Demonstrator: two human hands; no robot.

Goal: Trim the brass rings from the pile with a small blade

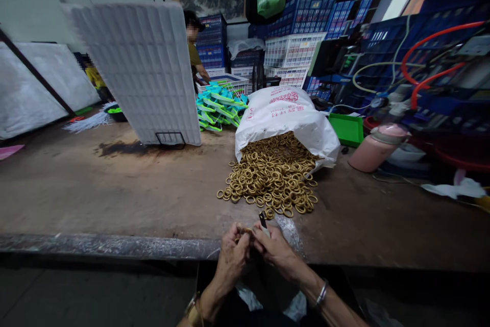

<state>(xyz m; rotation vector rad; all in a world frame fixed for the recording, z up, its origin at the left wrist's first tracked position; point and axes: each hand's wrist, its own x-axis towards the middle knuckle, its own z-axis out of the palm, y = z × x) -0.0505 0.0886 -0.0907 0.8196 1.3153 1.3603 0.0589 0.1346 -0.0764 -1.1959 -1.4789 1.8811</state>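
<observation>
At the table's front edge my two hands meet. My left hand is closed on a brass-coloured ring, most of it covered by the fingers. In my right hand a small knife is gripped, its dark blade pointing up and away from me; the fingers press close to the ring. Just beyond lies a heap of brass-coloured rings, spilling out of the mouth of a white woven sack with red print.
A tall white ribbed panel stands on a black wire stand at left. Green and turquoise plastic parts are piled behind. A pink bottle and green tray stand right. A person works beyond, before stacked crates.
</observation>
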